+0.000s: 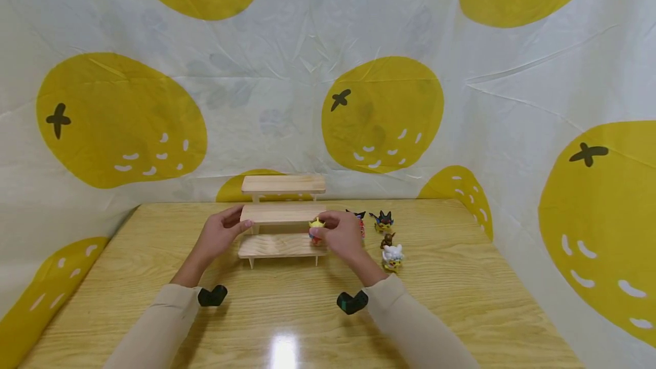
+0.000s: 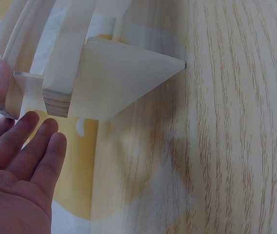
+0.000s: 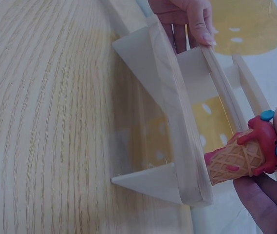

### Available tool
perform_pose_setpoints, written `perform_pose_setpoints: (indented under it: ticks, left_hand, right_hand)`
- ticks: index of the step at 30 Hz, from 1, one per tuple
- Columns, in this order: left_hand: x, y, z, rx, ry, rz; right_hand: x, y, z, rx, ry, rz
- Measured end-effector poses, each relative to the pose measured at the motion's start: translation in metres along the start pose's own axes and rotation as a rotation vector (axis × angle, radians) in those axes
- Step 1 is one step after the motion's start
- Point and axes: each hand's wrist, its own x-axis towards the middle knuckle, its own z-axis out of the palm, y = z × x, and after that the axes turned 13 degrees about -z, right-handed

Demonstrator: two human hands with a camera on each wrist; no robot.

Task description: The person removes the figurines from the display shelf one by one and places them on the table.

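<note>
A three-tier wooden display stand (image 1: 282, 246) stands near the back of the table. At its left end, my left hand (image 1: 221, 235) grips the middle tier (image 2: 24, 63), thumb on the board and fingers beneath. My right hand (image 1: 344, 236) pinches a toy figurine (image 3: 240, 156) shaped like a waffle cone, with red dripping over it and blue round parts; its top shows yellow (image 1: 317, 223) in the head view. The cone's foot is at the right end of the lowest tier (image 3: 184, 131); whether it bears on the board I cannot tell.
Right of the stand are several small figurines: a black-eared one (image 1: 383, 221), a brown one (image 1: 388, 240), a white fluffy-topped one (image 1: 392, 257), and a red and black one (image 1: 362, 226) partly behind my right hand. A fruit-patterned cloth (image 1: 287, 101) hangs behind the table (image 1: 441, 300).
</note>
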Motion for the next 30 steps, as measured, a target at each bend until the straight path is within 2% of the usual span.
perform_pose_setpoints:
  ticks: [4,12,30]
  left_hand:
    - [0.000,0.000,0.000,0.001,0.003,0.002]
    - [0.000,0.001,0.000,-0.010,0.003,0.002]
    - [0.000,0.001,0.000,-0.008,-0.001,-0.014]
  right_hand:
    - [0.000,0.001,-0.003,-0.013,0.002,0.016]
    - [-0.002,0.003,-0.009,-0.022,-0.004,-0.004]
    - [-0.006,0.011,-0.028,-0.009,0.008,0.040]
